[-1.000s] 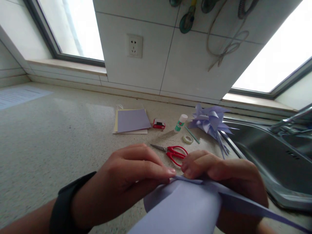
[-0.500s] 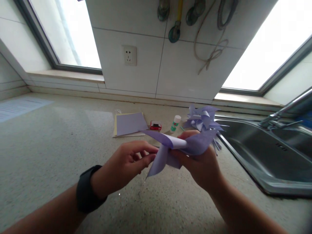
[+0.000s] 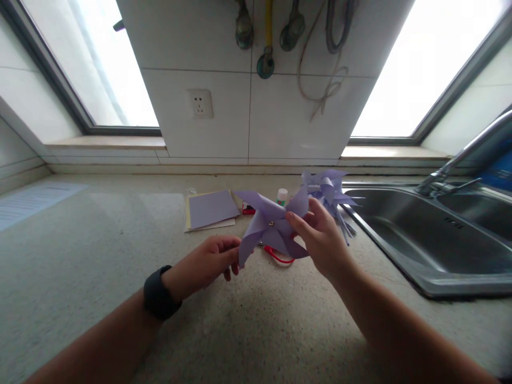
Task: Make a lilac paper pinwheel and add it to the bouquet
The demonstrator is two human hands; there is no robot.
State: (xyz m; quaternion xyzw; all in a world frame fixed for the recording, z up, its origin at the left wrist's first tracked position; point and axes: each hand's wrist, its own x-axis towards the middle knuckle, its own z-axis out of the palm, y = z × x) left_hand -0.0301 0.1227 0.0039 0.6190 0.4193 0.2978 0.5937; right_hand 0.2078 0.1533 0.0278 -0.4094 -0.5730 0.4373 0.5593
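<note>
A purple paper pinwheel [image 3: 266,226] is held above the counter, its face with a small shiny pin at the centre turned toward me. My right hand [image 3: 324,232] pinches its right side between thumb and fingers. At its lower left blade is my left hand [image 3: 214,261], with thumb and fingers closed at the blade's edge; the fingertips are partly hidden. Red-handled scissors [image 3: 279,258] lie behind and below the pinwheel, mostly covered by it. More purple pinwheels [image 3: 330,189] rest beyond my right hand.
Purple paper [image 3: 212,208] lies on a stack at the back. A glue stick [image 3: 282,196] and a small red box [image 3: 248,210] are partly behind the pinwheel. The steel sink [image 3: 400,266] is at right; a printed sheet [image 3: 36,200] lies far left.
The pinwheel has tilted from nearly edge-on to facing me, showing its centre pin. My left hand has moved to the lower left blade. The red scissors now show below it.
</note>
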